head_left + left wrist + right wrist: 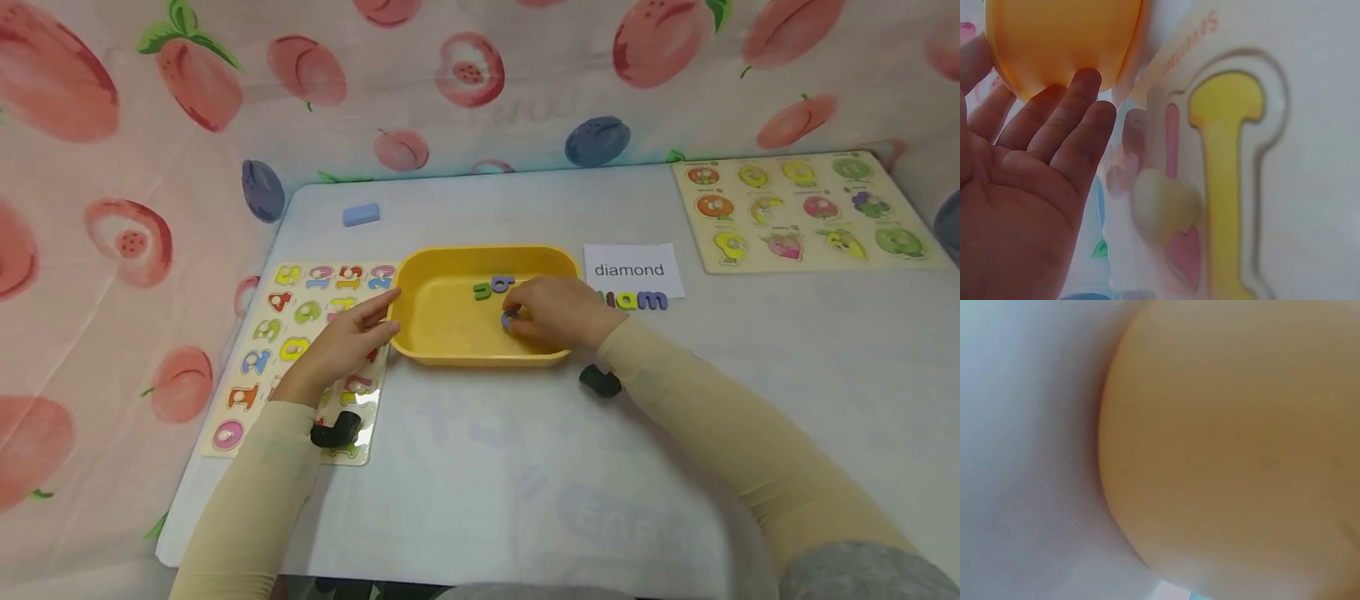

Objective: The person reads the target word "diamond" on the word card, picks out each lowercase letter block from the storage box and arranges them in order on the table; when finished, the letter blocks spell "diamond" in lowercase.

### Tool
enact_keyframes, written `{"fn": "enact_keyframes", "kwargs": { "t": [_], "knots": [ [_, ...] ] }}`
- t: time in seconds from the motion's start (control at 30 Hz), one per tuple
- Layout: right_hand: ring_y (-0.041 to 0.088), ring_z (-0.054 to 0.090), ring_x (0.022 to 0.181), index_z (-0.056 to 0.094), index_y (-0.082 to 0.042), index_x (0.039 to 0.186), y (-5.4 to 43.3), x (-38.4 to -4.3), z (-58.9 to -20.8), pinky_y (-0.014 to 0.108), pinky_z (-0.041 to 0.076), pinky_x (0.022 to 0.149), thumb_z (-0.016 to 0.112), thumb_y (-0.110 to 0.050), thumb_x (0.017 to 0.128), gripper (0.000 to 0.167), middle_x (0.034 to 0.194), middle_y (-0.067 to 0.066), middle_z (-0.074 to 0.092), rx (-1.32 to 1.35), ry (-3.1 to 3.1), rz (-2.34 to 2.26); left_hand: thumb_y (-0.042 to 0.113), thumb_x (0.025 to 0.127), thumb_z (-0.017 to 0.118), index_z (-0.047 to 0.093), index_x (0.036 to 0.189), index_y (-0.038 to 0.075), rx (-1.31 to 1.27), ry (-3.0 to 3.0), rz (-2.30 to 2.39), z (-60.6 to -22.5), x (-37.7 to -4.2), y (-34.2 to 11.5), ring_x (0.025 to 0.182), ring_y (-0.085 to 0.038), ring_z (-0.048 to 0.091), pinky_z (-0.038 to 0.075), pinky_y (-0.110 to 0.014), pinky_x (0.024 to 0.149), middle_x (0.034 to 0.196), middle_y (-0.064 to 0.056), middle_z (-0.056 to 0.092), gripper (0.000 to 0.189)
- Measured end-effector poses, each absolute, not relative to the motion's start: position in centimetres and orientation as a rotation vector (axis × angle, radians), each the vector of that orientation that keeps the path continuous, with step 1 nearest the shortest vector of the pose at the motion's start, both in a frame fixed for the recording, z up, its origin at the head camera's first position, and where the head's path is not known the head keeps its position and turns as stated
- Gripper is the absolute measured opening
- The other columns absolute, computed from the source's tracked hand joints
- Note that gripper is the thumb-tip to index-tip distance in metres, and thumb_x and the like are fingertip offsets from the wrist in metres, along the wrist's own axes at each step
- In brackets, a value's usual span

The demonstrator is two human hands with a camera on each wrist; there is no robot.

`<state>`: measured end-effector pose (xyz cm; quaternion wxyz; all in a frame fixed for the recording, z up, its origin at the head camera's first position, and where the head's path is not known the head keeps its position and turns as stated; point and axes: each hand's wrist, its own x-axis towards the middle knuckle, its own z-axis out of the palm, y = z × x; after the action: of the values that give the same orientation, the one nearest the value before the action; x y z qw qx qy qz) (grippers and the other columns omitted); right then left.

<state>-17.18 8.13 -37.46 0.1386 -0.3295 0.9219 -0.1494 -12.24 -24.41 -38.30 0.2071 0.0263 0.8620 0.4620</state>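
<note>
A shallow yellow tray (435, 337) sits on the table. My left hand (341, 346) is at its left end, fingers stretched out and touching the rim; in the left wrist view the fingertips (1088, 78) rest against the tray's outer side (1066, 37). My right hand (553, 310) reaches into the tray and pinches a small blue letter (509, 320), partly covered by the fingers. Beside it lie a green letter (482, 292) and a purple letter (502, 285). The right wrist view shows mostly the blurred yellow tray (1229, 444), with no fingers visible.
Right of the tray, a white card (633, 258) reads "diamond"; letters including a yellow "a" (627, 301) and purple "m" (652, 301) lie along its lower edge, others partly hidden by my right hand. A number puzzle board (225, 408), fruit board (712, 263) and blue block (362, 215) lie around.
</note>
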Motion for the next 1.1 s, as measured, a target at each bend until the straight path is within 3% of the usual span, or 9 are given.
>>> {"fn": "enact_keyframes", "kwargs": {
  "t": [0.1, 0.37, 0.57, 1.1],
  "knots": [
    [0.022, 0.06, 0.106, 0.073, -0.013, 0.12, 8.5, -17.1, -36.7, 0.04, 0.048, 0.101, 0.065, -0.03, 0.098, 0.029, 0.118, 0.002, 0.07, -0.902, 2.663, -0.495, 0.036, 0.103, 0.058, 0.035, 0.157, 0.033, 0.064, 2.402, 1.285, -38.4, -12.1, -24.5, 0.144, -0.022, 0.035, 0.035, -0.042, 0.113, 0.16, 0.001, 0.033, 0.059],
    [0.027, 0.061, 0.103, 0.072, -0.009, 0.117, 12.8, -16.4, -34.0, 0.044, 0.05, 0.096, 0.07, -0.027, 0.095, 0.028, 0.11, 0.005, 0.07, -0.815, 2.754, -0.665, 0.038, 0.103, 0.057, 0.034, 0.157, 0.034, 0.03, 2.411, 1.257, -38.3, -11.8, -24.7, 0.144, -0.024, 0.036, 0.034, -0.043, 0.114, 0.16, 0.002, 0.034, 0.059],
    [0.031, 0.058, 0.11, 0.068, -0.007, 0.126, 17.5, -16.4, -32.9, 0.051, 0.051, 0.096, 0.069, -0.026, 0.097, 0.035, 0.119, 0.013, 0.067, -0.602, 2.829, -0.625, 0.037, 0.103, 0.057, 0.035, 0.157, 0.034, 0.025, 2.403, 1.256, -38.3, -11.9, -24.8, 0.144, -0.023, 0.036, 0.034, -0.043, 0.114, 0.16, 0.0, 0.033, 0.058],
    [0.044, 0.052, 0.111, 0.062, 0.001, 0.13, 26.3, -17.1, -36.3, 0.062, 0.045, 0.095, 0.064, -0.021, 0.098, 0.04, 0.121, 0.027, 0.061, -0.307, 2.806, -0.515, 0.038, 0.103, 0.056, 0.033, 0.158, 0.029, 0.1, 2.4, 1.278, -38.1, -12.1, -24.5, 0.145, -0.026, 0.033, 0.033, -0.044, 0.115, 0.161, 0.001, 0.031, 0.06]
  ]
}}
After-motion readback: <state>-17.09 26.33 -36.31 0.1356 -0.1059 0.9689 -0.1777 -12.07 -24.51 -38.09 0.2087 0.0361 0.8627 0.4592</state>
